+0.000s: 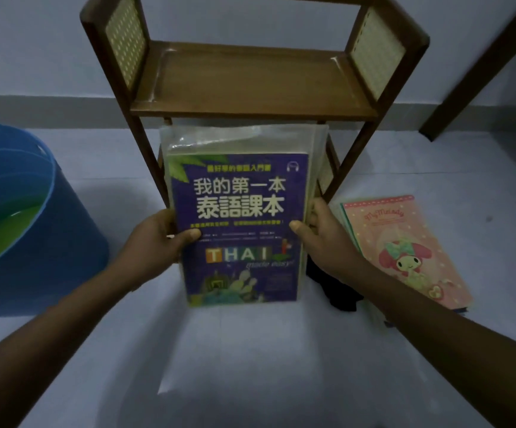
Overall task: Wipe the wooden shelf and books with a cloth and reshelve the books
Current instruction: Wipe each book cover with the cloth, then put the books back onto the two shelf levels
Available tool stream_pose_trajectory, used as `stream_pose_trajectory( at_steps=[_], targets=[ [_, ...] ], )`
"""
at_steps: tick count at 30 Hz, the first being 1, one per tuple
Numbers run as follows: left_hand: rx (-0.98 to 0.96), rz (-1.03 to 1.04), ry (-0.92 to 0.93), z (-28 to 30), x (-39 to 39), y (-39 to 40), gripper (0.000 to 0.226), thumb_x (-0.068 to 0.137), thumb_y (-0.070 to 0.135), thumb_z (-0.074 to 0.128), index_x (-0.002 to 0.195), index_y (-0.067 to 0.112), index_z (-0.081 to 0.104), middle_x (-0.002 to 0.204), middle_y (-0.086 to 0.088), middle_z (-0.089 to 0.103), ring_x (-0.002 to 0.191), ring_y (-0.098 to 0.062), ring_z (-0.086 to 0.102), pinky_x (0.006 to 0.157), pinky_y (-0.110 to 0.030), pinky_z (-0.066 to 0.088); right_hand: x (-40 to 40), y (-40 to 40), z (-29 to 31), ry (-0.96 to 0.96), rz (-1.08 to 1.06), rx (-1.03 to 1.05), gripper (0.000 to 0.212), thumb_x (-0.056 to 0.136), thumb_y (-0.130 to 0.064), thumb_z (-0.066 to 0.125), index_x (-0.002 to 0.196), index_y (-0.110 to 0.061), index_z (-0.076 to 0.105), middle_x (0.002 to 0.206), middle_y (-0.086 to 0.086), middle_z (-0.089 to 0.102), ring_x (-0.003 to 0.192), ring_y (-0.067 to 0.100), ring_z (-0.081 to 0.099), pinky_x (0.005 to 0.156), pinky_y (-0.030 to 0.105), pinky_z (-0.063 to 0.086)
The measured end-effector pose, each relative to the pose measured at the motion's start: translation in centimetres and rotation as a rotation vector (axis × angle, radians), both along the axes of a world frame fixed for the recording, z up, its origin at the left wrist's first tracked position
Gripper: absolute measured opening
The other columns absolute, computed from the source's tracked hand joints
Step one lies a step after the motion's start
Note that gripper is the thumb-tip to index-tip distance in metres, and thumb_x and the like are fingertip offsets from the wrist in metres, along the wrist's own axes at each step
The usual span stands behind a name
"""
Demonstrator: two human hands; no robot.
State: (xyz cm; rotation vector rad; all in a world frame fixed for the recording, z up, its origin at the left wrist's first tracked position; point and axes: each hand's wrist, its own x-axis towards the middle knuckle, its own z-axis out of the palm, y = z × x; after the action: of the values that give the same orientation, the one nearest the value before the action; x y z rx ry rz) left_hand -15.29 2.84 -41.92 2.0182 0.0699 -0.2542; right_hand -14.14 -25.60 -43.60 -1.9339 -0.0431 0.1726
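two hands hold one stack of books: starting at the left, a blue bucket (19, 211) with greenish water stands on the pale floor (250, 366), and next to it the left hand (161, 239) grips the stack's left edge, thumb pressed on the purple thai textbook (238, 223) on top. behind the stack rises the wooden shelf (250, 84), its upper board bare, the books held just in front of its lower opening. the right hand (321, 233) clasps the right edge, a dark cloth (337, 288) lies below it, and a pink notebook (404, 251) tops a pile on the floor.
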Motion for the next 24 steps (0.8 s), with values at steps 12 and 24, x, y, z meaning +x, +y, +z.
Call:
stream_pose_trajectory(
  at_steps=[12,24],
  targets=[
    [0.585,-0.221,0.679,-4.0,1.6,-0.5,0.032,0.090,0.029,0.065,0.086,-0.002,0.066,0.057,-0.005,0.068,0.053,-0.024,0.070,0.043,-0.027,0.054,0.3,2.4,-5.9,0.438,0.244,-0.388,0.025,0.094,-0.011,0.051,0.118,-0.008,0.047,0.108,0.009,0.053,0.098,0.024,0.054,0.079,0.037,0.048],
    [0.646,-0.574,0.102,-4.3,5.8,-29.9,0.048,0.091,0.045,0.050,0.121,0.006,0.051,0.118,-0.012,0.054,0.101,-0.028,0.051,0.080,-0.035,0.044,2.8,-19.2,-3.0,0.204,-0.319,-0.949,0.049,0.089,-0.026,0.052,0.135,-0.013,0.043,0.134,0.017,0.048,0.118,0.037,0.050,0.097,0.045,0.044]
  ],
)
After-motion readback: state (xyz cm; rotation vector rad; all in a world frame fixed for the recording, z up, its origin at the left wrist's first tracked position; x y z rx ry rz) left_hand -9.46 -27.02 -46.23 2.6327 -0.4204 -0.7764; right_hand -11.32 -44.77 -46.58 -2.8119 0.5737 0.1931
